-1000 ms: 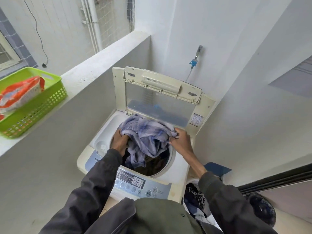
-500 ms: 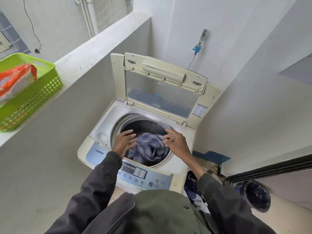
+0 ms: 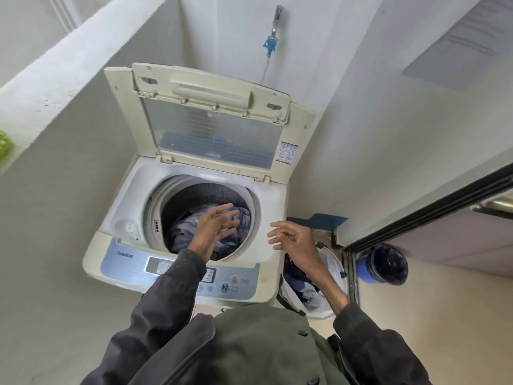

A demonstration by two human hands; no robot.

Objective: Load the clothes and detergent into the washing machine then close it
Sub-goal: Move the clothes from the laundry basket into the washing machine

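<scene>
Two bare hands, one top-loading washer, one load partly in.

1. Washing machine [image 3: 277, 207]: cream and white, set in a corner between two walls. Lid [image 3: 211, 87] raised upright at the back, clear window facing forward.
2. Drum [image 3: 205, 193]: mouth uncovered, dark inner wall showing.
3. Clothes [image 3: 183, 234]: blue-grey fabric, bunched low inside the drum.
4. Left hand [image 3: 215, 229]: over the drum mouth, above the clothes, fingers straight and spread, holding nothing (contact with the fabric cannot be told).
5. Right hand [image 3: 291, 240]: over the machine's right top edge, outside the drum, fingers apart and loosely bent, holding nothing.
6. Control panel [image 3: 125, 262]: blue-grey strip along the front edge, partly covered by the left sleeve [image 3: 166, 301].
7. Laundry bag [image 3: 333, 259]: white, on the floor just beside the machine's right side, beneath the right forearm; dark and pale garments [image 3: 302, 284] inside.
8. Bucket [image 3: 363, 270]: blue, on the floor to the right of the bag, beyond a dark frame.
9. Basket [image 3: 4, 145]: green, a sliver at the left edge.
10. Tap [image 3: 277, 15]: on the rear wall above the lid, with a blue fitting below it.
</scene>
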